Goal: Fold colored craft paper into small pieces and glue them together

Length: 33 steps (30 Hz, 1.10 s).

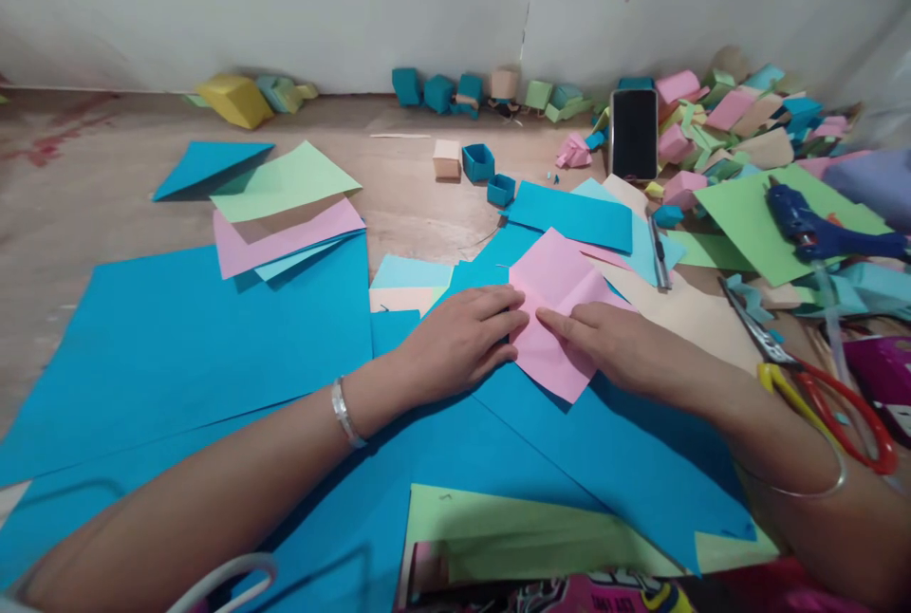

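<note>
A creased pink paper square (pixel 551 267) lies on large blue sheets (pixel 455 442) in the middle. On its left edge rest the spread fingertips of my left hand (pixel 455 343), palm down. My right hand (pixel 626 343) lies over the paper's right side, with the index finger stretched out onto its centre and the other fingers curled under. The two hands are apart, with a narrow strip of pink between them. Part of the paper's right side is hidden by my right hand.
Scissors (pixel 811 385) and a glue gun (pixel 818 224) lie at the right, near a cutter (pixel 660 252). Behind are a phone (pixel 633 134), a heap of folded paper pieces (pixel 733 115) and small paper boxes (pixel 478 162). Loose sheets (pixel 288 181) lie back left.
</note>
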Motion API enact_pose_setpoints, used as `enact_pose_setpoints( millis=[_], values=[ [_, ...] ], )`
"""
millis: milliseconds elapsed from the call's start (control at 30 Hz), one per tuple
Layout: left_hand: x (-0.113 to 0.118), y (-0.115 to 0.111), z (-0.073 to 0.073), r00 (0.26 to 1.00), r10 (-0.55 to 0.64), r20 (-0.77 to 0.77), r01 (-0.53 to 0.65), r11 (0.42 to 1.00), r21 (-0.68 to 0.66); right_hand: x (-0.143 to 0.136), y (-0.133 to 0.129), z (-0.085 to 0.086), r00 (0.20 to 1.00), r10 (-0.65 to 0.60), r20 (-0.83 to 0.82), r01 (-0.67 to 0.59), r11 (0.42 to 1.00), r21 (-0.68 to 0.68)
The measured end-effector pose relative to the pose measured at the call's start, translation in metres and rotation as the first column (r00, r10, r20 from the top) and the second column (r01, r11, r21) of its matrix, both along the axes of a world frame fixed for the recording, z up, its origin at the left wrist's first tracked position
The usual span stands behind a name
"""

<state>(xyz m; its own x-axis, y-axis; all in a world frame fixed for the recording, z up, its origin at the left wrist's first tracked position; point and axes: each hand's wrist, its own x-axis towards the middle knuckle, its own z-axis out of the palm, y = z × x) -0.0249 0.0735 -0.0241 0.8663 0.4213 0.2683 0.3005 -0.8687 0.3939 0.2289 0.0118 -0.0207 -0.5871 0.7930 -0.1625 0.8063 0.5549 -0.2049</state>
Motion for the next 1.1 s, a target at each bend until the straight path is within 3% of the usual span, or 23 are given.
enact_pose_setpoints(
  millis=[233,367,467,633,900,1100],
  values=[
    [-0.001,0.001,0.007,0.991,0.083,0.107,-0.087,0.996,0.036,-0.018,0.005,0.006,0.999,-0.039,-0.02,0.043,0.979,0.197],
    [-0.004,0.004,0.007,0.986,0.163,0.041,-0.164,0.986,0.022,-0.015,0.009,0.01,0.996,-0.008,-0.085,0.021,0.988,0.15],
    [-0.007,0.005,0.007,0.985,0.159,-0.063,-0.16,0.987,-0.009,-0.01,0.012,0.009,0.986,0.014,-0.164,0.007,0.992,0.129],
    [-0.007,0.005,0.008,0.984,0.148,-0.095,-0.157,0.983,-0.095,-0.009,0.014,0.007,0.964,0.034,-0.262,0.005,0.989,0.148],
    [-0.001,0.012,0.01,0.991,0.116,-0.069,-0.129,0.964,-0.231,-0.015,0.007,0.012,0.978,-0.022,-0.207,0.052,0.989,0.14],
    [0.005,0.014,0.007,0.988,0.12,-0.101,-0.136,0.976,-0.17,-0.015,0.002,0.007,0.989,0.037,-0.141,-0.014,0.987,0.159]
  ],
)
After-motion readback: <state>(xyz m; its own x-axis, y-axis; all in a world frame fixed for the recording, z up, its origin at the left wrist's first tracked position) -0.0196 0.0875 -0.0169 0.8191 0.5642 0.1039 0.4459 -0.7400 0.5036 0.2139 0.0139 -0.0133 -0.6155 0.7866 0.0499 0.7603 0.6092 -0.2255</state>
